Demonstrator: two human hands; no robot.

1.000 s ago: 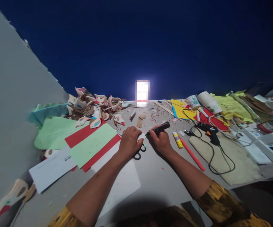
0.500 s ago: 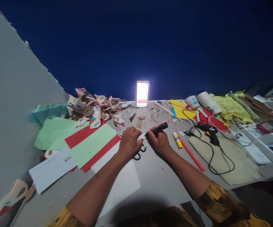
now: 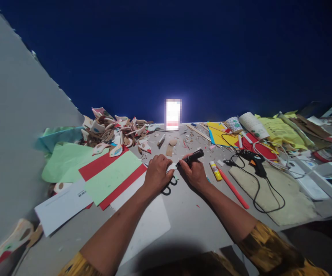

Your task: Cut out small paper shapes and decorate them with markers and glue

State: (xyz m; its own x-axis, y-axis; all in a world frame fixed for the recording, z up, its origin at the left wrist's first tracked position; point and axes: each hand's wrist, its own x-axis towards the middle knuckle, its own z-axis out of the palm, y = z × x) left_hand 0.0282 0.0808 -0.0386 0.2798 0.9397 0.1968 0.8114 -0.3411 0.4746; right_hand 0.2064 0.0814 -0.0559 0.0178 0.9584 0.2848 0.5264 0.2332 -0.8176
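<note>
My right hand [image 3: 193, 172] is closed around a thick black marker [image 3: 196, 155], its tip pointing left and down at a small white piece [image 3: 171, 167]. My left hand [image 3: 158, 170] pins that piece with bent fingers and thumb; much of it is hidden under the hand. Black scissor handles [image 3: 167, 189] stick out below my left hand, and the blades are out of sight. To the right of my right hand lie a yellow glue stick [image 3: 216, 171] and a long red stick [image 3: 234, 189].
On the left are green card [image 3: 112, 176], red strips, a white envelope [image 3: 64, 207] and a heap of bird-shaped cutouts [image 3: 116, 130]. Right: a glue gun [image 3: 254, 161] with looping cable on a beige sheet [image 3: 286, 195], paper cups [image 3: 253, 124]. A bright pixelated screen [image 3: 173, 115] stands behind scraps.
Almost nothing differs. Both hands, the marker and the white piece keep their places; the view has only shifted very slightly.
</note>
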